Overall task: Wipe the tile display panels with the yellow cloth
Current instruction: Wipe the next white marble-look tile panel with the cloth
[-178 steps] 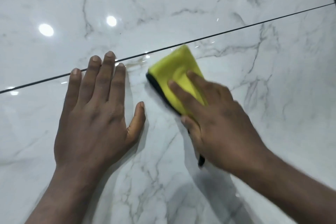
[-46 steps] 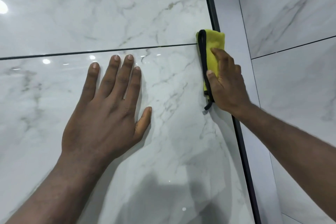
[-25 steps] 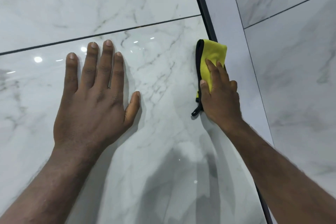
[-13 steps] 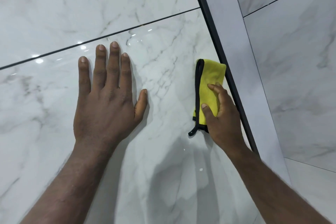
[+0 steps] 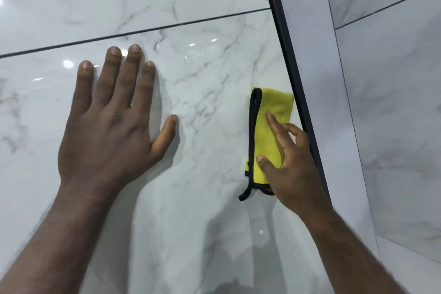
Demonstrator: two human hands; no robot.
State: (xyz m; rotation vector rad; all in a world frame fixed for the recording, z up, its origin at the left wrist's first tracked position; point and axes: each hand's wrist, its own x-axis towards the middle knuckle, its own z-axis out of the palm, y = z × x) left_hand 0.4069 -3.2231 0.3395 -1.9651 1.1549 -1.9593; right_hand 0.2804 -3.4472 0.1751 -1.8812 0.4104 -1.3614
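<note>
A glossy white marble tile panel fills most of the view. A folded yellow cloth with black edging lies flat against it, close to the panel's right edge. My right hand presses the cloth's lower half to the tile, forefinger and thumb stretched over the fabric. The hand hides the cloth's lower right corner. A black loop of the edging hangs below the cloth. My left hand rests flat on the same tile to the left, fingers spread and straight, holding nothing.
A black frame strip runs top to bottom along the panel's right edge, right beside the cloth. Beyond it stands a plain grey band and another marble panel. A dark seam crosses the panel above my left fingertips.
My right hand has slid the cloth down along the black frame strip, away from the seam. The left hand has stayed flat on the tile.
</note>
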